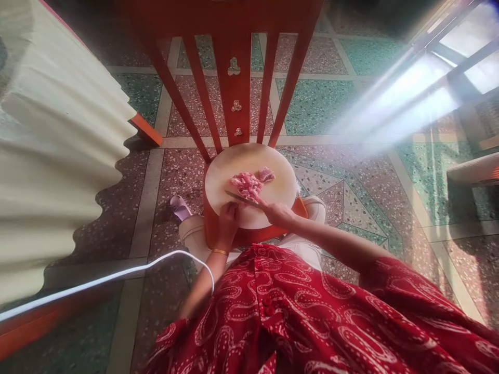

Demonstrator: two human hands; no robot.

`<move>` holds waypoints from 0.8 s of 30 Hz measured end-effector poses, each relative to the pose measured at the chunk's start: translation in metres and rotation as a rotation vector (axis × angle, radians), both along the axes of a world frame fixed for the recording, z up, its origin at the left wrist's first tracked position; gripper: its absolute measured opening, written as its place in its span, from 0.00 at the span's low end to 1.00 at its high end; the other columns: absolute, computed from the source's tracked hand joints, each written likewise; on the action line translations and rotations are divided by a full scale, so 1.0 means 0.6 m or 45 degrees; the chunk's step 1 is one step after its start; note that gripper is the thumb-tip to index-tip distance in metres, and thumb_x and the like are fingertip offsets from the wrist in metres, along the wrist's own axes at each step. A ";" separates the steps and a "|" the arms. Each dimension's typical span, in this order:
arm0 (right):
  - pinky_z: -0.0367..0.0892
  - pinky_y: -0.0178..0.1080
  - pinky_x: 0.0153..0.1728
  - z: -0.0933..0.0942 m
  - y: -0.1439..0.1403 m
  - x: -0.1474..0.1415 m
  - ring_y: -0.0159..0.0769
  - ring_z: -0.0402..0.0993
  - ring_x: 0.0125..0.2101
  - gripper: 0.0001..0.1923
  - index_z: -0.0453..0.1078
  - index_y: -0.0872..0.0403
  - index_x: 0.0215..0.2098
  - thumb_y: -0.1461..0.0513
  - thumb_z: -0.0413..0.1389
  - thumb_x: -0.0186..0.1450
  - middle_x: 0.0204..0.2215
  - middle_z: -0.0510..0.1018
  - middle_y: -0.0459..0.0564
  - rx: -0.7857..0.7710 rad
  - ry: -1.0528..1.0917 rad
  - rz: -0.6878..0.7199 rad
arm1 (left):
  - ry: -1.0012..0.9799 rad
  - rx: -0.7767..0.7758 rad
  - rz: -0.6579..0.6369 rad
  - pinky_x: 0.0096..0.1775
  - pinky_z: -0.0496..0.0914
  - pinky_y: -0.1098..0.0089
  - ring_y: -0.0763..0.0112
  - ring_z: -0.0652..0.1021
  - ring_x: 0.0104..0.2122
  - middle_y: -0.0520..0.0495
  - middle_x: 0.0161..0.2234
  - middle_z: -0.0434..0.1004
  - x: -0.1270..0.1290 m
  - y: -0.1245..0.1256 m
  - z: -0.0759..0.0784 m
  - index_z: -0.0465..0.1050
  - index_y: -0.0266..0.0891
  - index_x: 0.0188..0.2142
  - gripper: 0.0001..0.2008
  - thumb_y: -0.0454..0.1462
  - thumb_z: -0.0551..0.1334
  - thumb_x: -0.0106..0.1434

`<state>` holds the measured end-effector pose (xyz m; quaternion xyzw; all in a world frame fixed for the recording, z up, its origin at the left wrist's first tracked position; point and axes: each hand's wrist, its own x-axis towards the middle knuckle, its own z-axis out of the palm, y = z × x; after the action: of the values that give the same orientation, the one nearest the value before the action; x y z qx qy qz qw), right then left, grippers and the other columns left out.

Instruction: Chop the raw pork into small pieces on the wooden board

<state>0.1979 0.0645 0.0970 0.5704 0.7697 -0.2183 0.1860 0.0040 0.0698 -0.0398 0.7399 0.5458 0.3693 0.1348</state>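
Observation:
A round, pale cutting board (218,171) lies on the seat of a red wooden chair. On it sits a pile of cut raw pink meat (246,183), with a separate chunk of meat (266,174) just to its right. My right hand (278,214) grips a knife (244,198), whose blade points left along the near side of the pile. Close below the blade, at the board's near edge, my left hand (229,221) has its fingers curled together. Whatever is between those fingertips is too small and hidden to make out.
The slatted back of the red chair (234,93) rises beyond the board. A cream cloth (58,156) hangs at left. A white cable (128,271) runs over my left forearm. Patterned tile floor (319,104) surrounds the chair; a purple slipper (180,208) shows at left.

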 end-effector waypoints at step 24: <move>0.69 0.40 0.33 -0.018 0.000 0.011 0.44 0.77 0.35 0.28 0.52 0.53 0.63 0.68 0.43 0.65 0.36 0.78 0.57 -0.013 -0.019 -0.078 | -0.003 -0.055 -0.040 0.47 0.69 0.60 0.63 0.74 0.42 0.42 0.40 0.74 -0.002 0.002 0.000 0.72 0.38 0.41 0.10 0.36 0.53 0.66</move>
<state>0.2045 0.0647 0.0863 0.5944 0.7493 -0.2236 0.1877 0.0029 0.0710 -0.0400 0.7448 0.5419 0.3561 0.1573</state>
